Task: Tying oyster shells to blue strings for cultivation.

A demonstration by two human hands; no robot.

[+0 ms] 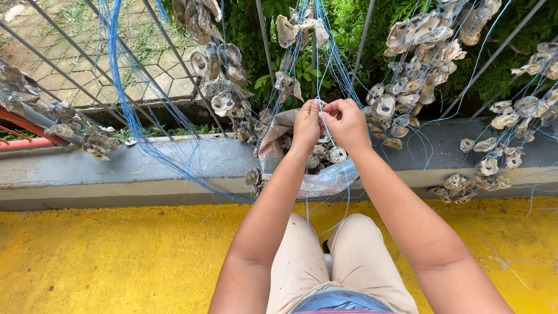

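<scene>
My left hand (307,123) and my right hand (347,123) are raised side by side in front of a metal railing, fingers pinched on thin blue strings (323,70) that run up out of view. Just below the hands an open sack (325,177) holding oyster shells (328,154) rests on the grey ledge. Strings of oyster shells (415,52) hang from the railing on both sides of my hands. Whether a shell sits between my fingers is hidden.
A grey concrete ledge (116,168) runs across under slanted metal railing bars (174,52). A thick bundle of blue line (133,116) hangs at left. The floor (116,256) is yellow. Paving and green plants lie beyond the railing. My knees (325,250) are below.
</scene>
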